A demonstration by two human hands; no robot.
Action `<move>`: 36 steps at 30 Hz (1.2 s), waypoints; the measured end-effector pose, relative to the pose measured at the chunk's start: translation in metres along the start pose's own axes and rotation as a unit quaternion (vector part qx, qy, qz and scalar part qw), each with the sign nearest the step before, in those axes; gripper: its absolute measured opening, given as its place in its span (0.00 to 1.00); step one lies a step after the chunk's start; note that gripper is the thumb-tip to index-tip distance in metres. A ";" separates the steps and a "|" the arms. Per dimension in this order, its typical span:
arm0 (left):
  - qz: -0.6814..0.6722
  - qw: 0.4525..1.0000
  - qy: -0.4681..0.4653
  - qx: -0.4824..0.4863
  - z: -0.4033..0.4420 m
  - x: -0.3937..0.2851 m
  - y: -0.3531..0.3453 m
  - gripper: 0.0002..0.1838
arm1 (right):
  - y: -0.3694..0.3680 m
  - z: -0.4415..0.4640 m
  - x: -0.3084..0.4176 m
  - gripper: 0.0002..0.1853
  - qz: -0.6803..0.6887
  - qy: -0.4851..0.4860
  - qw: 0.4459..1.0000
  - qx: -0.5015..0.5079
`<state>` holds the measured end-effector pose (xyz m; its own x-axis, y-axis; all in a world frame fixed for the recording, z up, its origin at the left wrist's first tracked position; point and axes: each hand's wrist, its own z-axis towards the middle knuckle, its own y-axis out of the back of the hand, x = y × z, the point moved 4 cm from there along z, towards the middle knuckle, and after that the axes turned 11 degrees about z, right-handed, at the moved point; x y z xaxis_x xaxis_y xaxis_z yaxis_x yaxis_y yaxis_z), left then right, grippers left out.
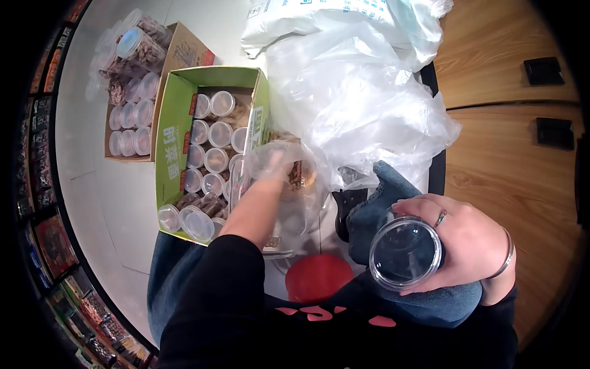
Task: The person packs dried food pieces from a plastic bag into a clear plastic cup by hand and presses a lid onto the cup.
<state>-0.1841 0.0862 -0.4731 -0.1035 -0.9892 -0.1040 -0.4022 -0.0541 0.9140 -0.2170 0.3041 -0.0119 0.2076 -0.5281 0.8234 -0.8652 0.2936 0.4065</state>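
My right hand is wrapped round a clear round plastic jar, its open mouth facing up above my right knee. The jar looks empty. My left hand reaches into a clear plastic bag with brown dried pieces inside; the film and blur hide its fingers. Left of that bag stands a green cardboard box holding several lidded clear jars, some lying tilted at its near end.
A brown box with more filled jars is at the upper left. Large clear plastic bags and a white sack lie ahead. A red stool is below, wooden cabinets at right, stocked shelves at far left.
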 end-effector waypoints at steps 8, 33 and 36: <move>0.009 0.984 -0.029 0.174 -0.018 -0.020 -0.001 0.16 | -0.001 -0.003 -0.005 0.38 0.008 -0.018 1.000 0.014; 0.076 0.987 0.049 0.134 -0.196 -0.048 0.371 0.14 | -0.021 -0.013 0.022 0.42 -0.013 0.002 1.000 -0.021; -0.025 0.997 0.045 0.052 -0.247 -0.038 0.406 0.13 | -0.033 -0.011 0.037 0.41 -0.035 0.015 0.999 -0.038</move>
<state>-0.1192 0.0681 -0.0014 -0.0005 -0.9941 -0.1081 -0.4974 -0.0936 0.8625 -0.1759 0.2839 0.0100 0.2812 -0.5249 0.8034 -0.8115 0.3169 0.4911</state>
